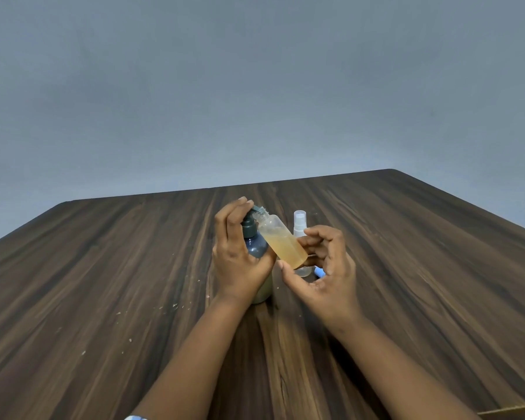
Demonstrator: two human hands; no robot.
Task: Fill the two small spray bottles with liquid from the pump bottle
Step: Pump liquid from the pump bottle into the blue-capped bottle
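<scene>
Bottle mouth meeting pump nozzle

Filling is looking under way on the first of the two small bottles; the left hand is wrapping round the dark pump bottle, which is standing on the table near its middle, with fingers curling over the pump head; the right hand is pinching the open spray bottle by its lower end between thumb and fingertips, its other fingers loosely bent. That bottle's long axis is slanting from lower right, at the right hand, up and to the left, so its bare threaded mouth is sitting just under the nozzle; amber liquid is filling roughly its lower half. The left hand is lying nearer the pump head, so pressing is probably falling to it, with lining up the mouth falling to the right. The second spray bottle, sprayer on, is standing just beyond the right hand; a small blue piece is lying beside it.
</scene>
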